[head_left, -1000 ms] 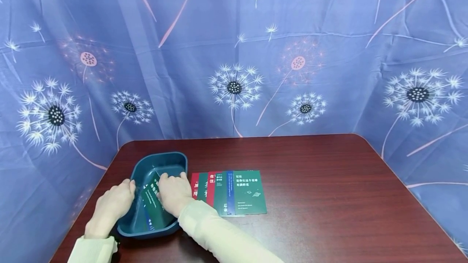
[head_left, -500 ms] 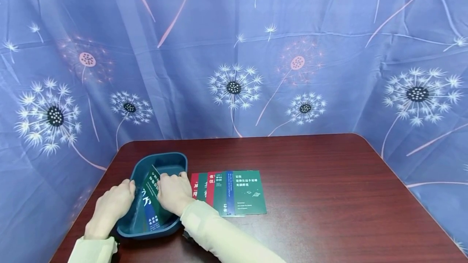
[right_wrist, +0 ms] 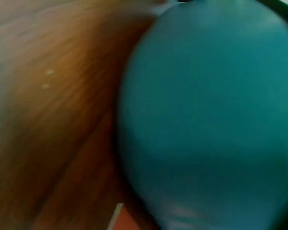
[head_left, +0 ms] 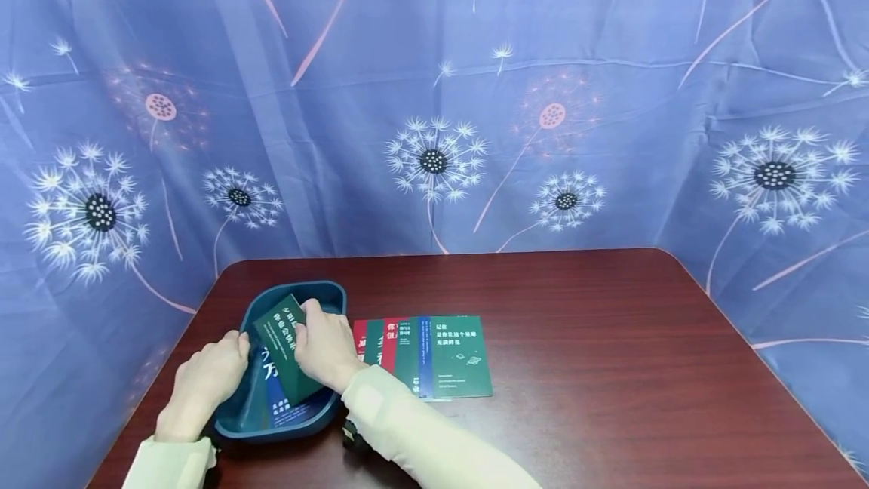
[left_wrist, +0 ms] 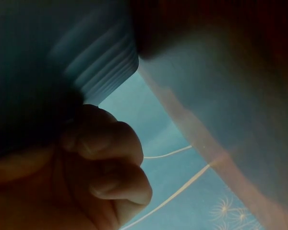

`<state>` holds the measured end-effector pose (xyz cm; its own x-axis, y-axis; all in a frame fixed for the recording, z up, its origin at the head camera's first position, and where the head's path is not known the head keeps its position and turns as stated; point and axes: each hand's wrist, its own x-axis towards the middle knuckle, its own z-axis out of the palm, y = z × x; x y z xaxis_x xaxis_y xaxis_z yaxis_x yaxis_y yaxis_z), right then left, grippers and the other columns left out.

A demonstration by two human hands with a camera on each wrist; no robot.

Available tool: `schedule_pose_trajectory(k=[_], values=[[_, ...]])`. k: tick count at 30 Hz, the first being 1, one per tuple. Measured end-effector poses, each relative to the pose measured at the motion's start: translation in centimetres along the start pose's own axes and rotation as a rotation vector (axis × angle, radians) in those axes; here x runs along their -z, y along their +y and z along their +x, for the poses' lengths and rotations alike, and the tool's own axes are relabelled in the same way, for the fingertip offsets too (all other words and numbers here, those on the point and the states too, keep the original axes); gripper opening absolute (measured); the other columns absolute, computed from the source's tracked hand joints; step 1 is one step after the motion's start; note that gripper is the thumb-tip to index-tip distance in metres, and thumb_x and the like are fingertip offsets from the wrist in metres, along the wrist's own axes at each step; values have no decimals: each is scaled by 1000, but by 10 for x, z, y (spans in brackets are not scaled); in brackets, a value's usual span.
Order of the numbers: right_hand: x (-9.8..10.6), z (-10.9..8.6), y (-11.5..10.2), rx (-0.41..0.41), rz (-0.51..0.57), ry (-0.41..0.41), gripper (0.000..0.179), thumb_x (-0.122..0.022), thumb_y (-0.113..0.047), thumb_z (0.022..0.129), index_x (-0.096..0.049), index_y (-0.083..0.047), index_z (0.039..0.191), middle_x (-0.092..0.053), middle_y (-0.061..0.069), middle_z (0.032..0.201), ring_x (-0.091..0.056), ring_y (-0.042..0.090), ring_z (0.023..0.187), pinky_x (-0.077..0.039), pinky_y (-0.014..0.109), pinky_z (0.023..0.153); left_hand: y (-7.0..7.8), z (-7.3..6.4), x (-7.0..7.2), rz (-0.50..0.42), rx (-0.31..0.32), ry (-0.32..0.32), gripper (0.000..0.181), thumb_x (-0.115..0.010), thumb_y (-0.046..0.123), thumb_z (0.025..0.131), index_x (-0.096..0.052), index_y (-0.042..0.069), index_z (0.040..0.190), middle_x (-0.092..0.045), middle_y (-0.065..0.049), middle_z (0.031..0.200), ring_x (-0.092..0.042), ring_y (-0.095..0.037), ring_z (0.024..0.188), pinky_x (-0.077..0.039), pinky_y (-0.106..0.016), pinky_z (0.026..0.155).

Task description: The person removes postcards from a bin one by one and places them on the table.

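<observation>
The right hand [head_left: 329, 347] partly hides its green card [head_left: 290, 362] (the finest lettering [head_left: 274, 345] is illegible).

The right hand [head_left: 329, 345] has come up a bit — and the green card [head_left: 281, 345] it pinches has come up too. A second ago that card sat lower in the bin [head_left: 329, 296]; now its top corner is closer to the bin's far rim. Half a second ago the card looked thin and leaned over, but now its front looks wide, and more of its white writing shows. The blue card [head_left: 274, 392] under it was just a thin strip at first — now much more of its bottom end peeks out, with small white words on it.
</observation>
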<state>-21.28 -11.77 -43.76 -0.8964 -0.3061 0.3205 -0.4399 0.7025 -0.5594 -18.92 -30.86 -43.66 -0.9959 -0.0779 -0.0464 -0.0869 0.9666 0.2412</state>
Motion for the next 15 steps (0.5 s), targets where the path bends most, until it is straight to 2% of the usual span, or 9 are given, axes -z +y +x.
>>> schedule_pose_trajectory(k=[5, 9, 12, 15], values=[[18, 0, 3, -95, 221, 17, 10, -58, -28, 99, -60, -18, 97, -57, -8, 69, -55, 8, 63, -43, 26, 58, 2, 1, -2, -1, -2, 8, 41, -32, 26, 105, -53, -9, 108, -59, -30, 88, -60, -42, 73, -48, -62, 66], [36, 1, 8, -122, 369, 57, 22, -59, -23, 98, -53, -15, 79, -45, -6, 54, -46, 9, 47, -35, 25, 45, 2, 1, -1, 0, -6, 17, 40, -33, 26, 105, -53, -8, 106, -59, -31, 88, -60, -43, 74, -48, -61, 64], [49, 1, 18, -121, 422, 101, 28, -62, -19, 97, -48, -12, 74, -37, -6, 48, -38, 7, 41, -28, 23, 43, 1, 0, -1, 1, -10, 26, 39, -32, 25, 105, -54, -7, 103, -60, -32, 89, -60, -47, 76, -47, -61, 63], [64, -1, 31, -125, 434, 140, 24, -65, -16, 95, -52, -11, 75, -34, -8, 48, -34, 6, 42, -27, 22, 45, -1, -1, 0, 3, -8, 31, 39, -32, 25, 105, -54, -7, 102, -60, -32, 89, -60, -47, 76, -47, -61, 63]])
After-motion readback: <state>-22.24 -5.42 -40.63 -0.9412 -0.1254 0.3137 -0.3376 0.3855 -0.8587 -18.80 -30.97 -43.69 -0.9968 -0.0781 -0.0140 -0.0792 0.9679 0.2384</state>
